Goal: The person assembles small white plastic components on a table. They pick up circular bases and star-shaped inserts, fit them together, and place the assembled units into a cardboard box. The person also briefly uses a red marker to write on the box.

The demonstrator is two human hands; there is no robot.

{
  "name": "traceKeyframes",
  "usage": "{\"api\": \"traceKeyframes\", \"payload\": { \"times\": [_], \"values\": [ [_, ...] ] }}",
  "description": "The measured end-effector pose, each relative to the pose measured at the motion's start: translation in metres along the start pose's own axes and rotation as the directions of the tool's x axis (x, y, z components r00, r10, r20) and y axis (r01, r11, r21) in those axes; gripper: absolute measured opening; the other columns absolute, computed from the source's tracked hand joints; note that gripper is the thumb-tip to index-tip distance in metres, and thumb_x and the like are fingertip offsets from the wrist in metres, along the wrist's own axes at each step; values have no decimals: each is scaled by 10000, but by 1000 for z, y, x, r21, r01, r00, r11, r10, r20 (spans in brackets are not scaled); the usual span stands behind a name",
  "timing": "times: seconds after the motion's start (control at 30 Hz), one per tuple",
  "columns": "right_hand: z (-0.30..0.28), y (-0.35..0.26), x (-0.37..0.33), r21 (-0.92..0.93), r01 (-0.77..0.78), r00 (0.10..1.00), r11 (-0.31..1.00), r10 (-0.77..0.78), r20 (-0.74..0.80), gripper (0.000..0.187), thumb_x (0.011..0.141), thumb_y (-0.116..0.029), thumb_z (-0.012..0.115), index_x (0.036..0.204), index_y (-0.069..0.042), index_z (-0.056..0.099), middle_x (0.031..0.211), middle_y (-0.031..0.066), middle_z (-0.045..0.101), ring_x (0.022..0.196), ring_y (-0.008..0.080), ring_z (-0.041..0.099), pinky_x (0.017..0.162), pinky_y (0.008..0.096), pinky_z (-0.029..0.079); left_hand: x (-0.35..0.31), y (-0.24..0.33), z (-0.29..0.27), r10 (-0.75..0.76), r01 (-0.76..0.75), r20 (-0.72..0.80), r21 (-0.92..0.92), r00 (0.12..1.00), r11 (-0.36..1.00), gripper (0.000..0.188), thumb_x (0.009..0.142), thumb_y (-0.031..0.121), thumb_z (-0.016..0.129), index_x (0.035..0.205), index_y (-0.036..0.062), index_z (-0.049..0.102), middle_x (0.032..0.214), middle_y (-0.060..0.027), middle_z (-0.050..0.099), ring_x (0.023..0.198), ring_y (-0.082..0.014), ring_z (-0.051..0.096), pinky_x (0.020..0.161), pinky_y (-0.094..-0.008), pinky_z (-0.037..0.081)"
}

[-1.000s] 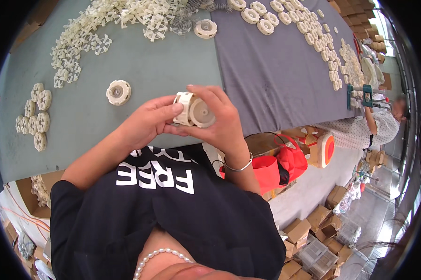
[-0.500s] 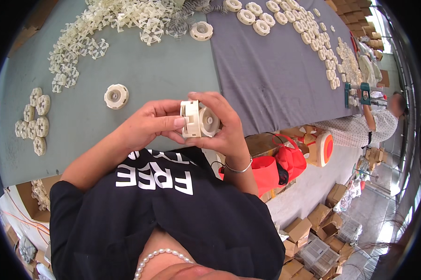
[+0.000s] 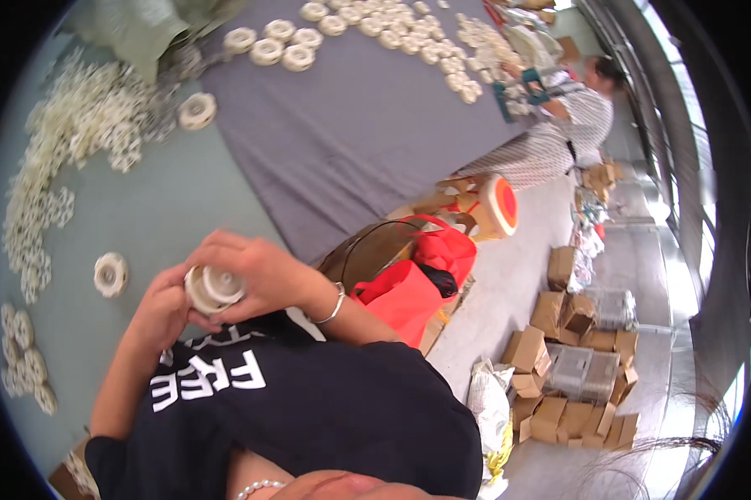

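Note:
Both my hands hold a cream round plastic housing (image 3: 199, 292) in front of my chest. My left hand (image 3: 162, 307) grips its left side, fingers closed against the rim. From the right, my right hand (image 3: 263, 271) wraps round it, slightly blurred, with a pale round disc (image 3: 224, 284) at the housing's open face beneath its fingers. Whether the disc is seated or tilted I cannot tell. Left of my hands, a single cream round part (image 3: 110, 275) lies on the green tabletop (image 3: 163, 196). Several similar round parts (image 3: 27, 367) sit in a cluster at the far left.
A heap of small cream plastic pieces (image 3: 84, 117) covers the table's far left, beside thin metal springs (image 3: 163, 112). Many round parts (image 3: 392, 37) spread over the grey cloth (image 3: 342, 125). Red bags (image 3: 409, 292) stand at the table's right edge. A co-worker (image 3: 588, 117) is beyond.
My view has swung to the right, so the table appears farther left. The housing has been turned, its open face showing more toward me. Both hands keep hold of it.

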State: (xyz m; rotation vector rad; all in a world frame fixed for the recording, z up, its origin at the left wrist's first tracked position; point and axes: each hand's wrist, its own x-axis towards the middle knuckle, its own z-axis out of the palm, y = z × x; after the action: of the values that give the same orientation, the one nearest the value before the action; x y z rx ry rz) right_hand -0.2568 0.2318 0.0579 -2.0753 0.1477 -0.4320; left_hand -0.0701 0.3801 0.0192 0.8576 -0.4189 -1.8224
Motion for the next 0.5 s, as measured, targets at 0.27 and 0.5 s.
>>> {"api": "traceKeyframes", "payload": {
  "times": [0.27,0.5],
  "values": [
    [6,-4,-2,15,92,984,996,-89,-153,561,727,-236,875,1226,-81,669,1160,110,671,976,300,711,818,385,585,-2,-2,-3,98,-90,55,-127,994,988,647,818,14,485,1456,-94,489,1266,-224,678,1005,-331,758,762,-439,704],
    [11,17,10,56,109,989,992,-102,-110,653,727,-232,886,1306,-59,636,1261,140,637,1069,326,682,899,404,568,-1,17,6,88,-88,-61,3,994,996,646,869,37,502,1507,-54,470,1335,-181,652,1112,-296,726,842,-423,681]
  ]
}}
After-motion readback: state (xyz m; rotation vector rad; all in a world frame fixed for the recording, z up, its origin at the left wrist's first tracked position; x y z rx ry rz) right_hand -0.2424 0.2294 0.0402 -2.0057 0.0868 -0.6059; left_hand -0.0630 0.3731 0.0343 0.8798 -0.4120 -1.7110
